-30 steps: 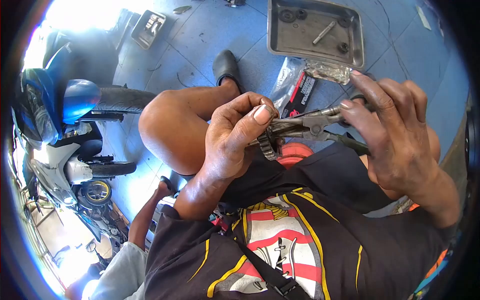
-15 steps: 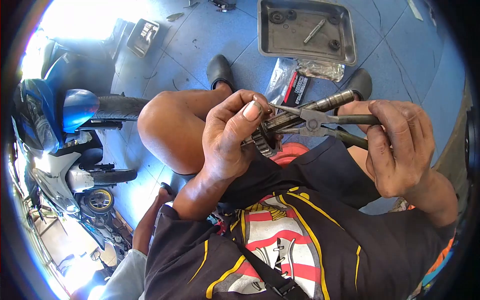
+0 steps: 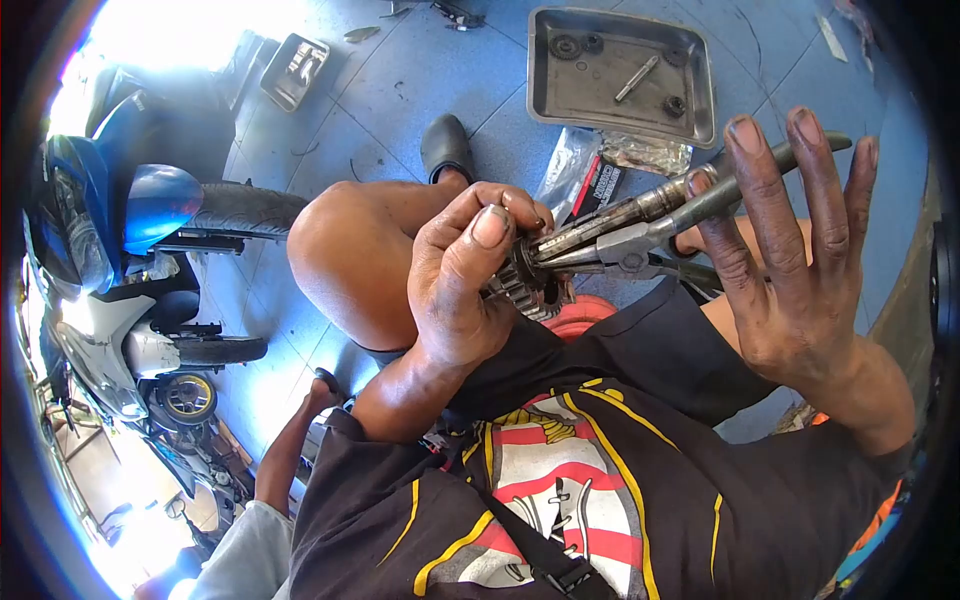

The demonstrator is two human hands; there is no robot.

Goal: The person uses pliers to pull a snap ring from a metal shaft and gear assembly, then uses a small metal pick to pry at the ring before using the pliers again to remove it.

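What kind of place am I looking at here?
Most likely a motorbike repair shop. A blue scooter stands on the tiled floor, a metal tray holds small parts, and the left hand holds a geared shaft while the right hand works pliers on it.

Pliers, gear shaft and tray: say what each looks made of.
Pliers: bare metal, dull grey with darker grimy handles, probably steel. Gear shaft: metal, a greyish sheen on the rod and dark toothed gears by the left hand; likely steel. Tray: thin sheet metal, matt grey and stained, with a brighter rolled rim; steel or aluminium, unclear which.
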